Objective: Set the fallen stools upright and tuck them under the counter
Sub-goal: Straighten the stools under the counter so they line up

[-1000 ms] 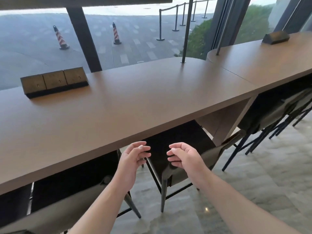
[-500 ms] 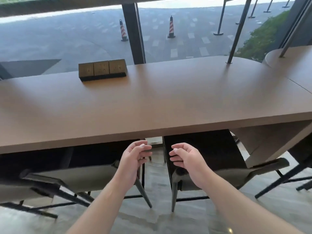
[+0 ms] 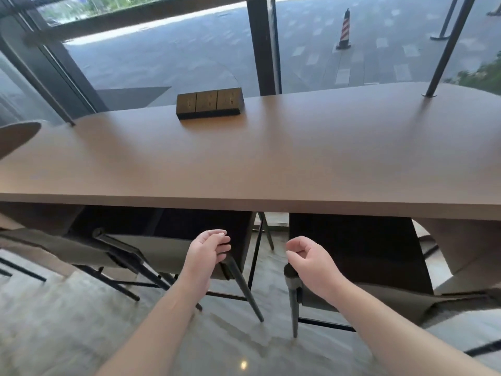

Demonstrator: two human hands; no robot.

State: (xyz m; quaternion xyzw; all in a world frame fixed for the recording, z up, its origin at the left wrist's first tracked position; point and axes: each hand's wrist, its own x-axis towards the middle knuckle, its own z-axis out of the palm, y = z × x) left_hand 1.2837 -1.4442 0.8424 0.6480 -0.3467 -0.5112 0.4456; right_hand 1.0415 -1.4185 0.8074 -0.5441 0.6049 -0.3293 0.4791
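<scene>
here both stools (image 3: 360, 256) stand upright, tucked under the counter (image 3: 244, 169); the left hand (image 3: 207, 252) and right hand (image 3: 311, 263) hover loosely curled, holding nothing. the person should confirm each seat sits fully under.

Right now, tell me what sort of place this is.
Probably a café or lobby window bar: a long counter along the glass, stools tucked under it, and a socket block on top.

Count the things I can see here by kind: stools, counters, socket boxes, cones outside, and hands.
Stools tucked under the counter: 3
Counter: 1
Socket box: 1
Striped cone: 1
Hands: 2, left hand, right hand
Total: 8
</scene>
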